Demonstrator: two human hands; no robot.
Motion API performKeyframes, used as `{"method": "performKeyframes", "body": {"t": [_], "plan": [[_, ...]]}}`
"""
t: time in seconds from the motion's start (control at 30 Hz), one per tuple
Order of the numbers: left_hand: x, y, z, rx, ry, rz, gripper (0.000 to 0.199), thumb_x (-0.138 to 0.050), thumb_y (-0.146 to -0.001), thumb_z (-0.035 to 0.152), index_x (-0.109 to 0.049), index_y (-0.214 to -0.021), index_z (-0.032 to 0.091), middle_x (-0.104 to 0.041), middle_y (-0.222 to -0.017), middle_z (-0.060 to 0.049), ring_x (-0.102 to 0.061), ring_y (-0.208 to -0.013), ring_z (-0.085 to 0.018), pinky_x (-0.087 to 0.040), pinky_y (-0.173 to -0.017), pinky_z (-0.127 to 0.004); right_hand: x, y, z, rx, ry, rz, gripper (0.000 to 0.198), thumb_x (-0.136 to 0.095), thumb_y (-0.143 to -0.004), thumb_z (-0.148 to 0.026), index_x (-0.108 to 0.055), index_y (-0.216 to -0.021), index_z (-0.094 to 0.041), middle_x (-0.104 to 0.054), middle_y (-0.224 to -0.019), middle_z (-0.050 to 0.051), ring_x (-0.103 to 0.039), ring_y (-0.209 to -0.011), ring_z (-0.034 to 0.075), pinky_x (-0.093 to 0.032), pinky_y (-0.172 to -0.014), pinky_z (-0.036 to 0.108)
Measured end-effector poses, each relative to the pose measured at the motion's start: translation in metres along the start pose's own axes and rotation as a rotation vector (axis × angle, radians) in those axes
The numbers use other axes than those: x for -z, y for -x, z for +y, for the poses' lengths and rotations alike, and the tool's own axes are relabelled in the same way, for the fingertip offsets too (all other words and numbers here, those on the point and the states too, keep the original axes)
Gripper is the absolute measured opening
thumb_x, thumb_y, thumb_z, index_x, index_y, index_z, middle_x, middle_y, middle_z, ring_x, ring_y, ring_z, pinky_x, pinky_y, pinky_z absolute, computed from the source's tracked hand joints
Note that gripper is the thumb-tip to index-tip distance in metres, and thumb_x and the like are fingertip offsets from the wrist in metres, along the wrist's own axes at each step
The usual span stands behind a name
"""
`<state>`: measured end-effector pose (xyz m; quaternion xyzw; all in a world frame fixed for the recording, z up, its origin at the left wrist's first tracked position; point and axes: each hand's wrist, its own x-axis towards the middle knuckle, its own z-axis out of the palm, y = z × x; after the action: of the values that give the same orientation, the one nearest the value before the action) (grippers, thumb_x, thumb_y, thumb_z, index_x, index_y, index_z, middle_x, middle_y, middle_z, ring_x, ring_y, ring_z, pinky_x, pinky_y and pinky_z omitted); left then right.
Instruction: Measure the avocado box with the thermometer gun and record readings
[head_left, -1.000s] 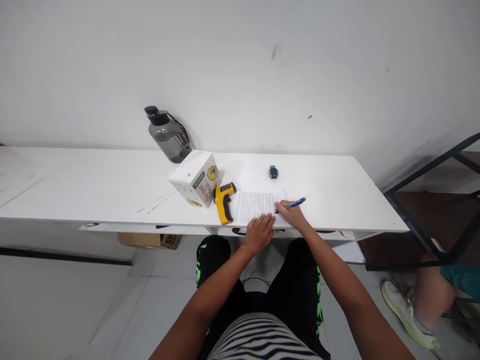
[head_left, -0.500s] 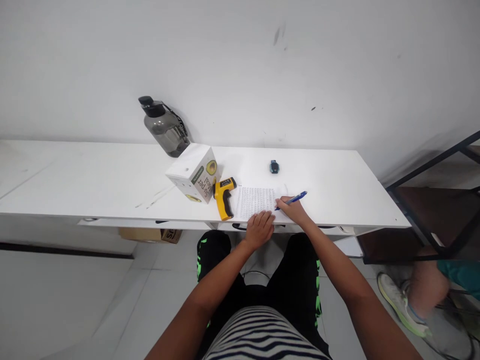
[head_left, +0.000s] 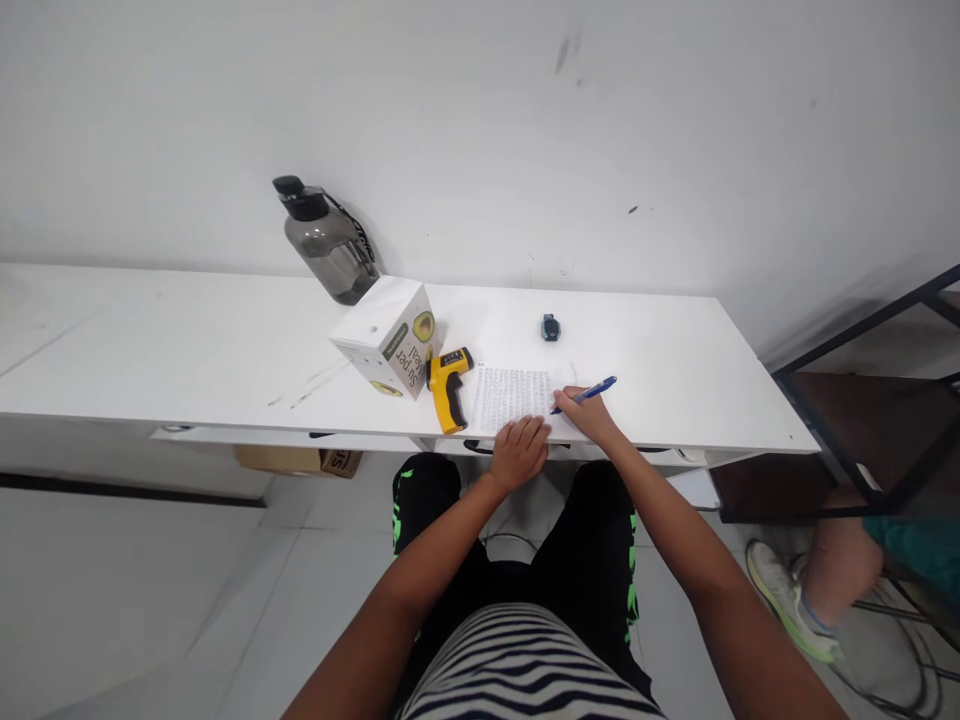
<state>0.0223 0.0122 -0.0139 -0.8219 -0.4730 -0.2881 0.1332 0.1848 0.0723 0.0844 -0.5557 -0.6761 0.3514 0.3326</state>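
- Grips a blue pen (head_left: 602, 387) in the right hand (head_left: 586, 412), with fingers closed around the lower barrel and the upper end slanting out to the right.
- Aims the pen tip down at the right side of a written sheet (head_left: 514, 395); cannot tell from here whether touching the paper or just above.
- Rests the left hand (head_left: 520, 455) over the near edge of the sheet, with fingers together, gently bent and wrapped around nothing.
- Has the sheet lying flat on the white surface (head_left: 675, 370), close to the front edge, filled with rows of marks too small to read.
- Has a yellow and black gun-shaped device (head_left: 448, 390) just left of the sheet, lying with handle toward the front edge.
- Has a white box (head_left: 409, 360) with avocado pictures beside the device, on the left; cannot tell whether touching.
- Has a grey see-through bottle (head_left: 330, 250) with a black cap standing behind the box, near the wall (head_left: 465, 130).
- Has a small dark watch (head_left: 551, 328) lying behind the sheet, apart from both hands.
- Wears a striped shirt (head_left: 525, 660) and black trousers (head_left: 427, 485) with green patches.
- Has a cardboard box (head_left: 281, 459) below the surface, toward the left.
- Has another person's leg (head_left: 840, 575) and pale shoe (head_left: 784, 600) at far right.
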Motion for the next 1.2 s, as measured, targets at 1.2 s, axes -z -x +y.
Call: {"method": "performKeyframes", "body": {"t": [1.2], "plan": [[-0.0029, 0.0023, -0.0005, 0.003, 0.004, -0.017, 0.036, -0.048, -0.087, 0.029, -0.057, -0.122, 0.025, -0.06, -0.127, -0.006, -0.052, -0.118, -0.022, -0.03, -0.1, -0.038, 0.0005, 0.0, -0.0007, -0.003, 0.005, 0.079, 0.034, -0.045, -0.081, -0.039, -0.06, -0.058, -0.02, -0.065, -0.065, 0.002, -0.059, -0.07, 0.018, -0.044, -0.071, 0.029]]}}
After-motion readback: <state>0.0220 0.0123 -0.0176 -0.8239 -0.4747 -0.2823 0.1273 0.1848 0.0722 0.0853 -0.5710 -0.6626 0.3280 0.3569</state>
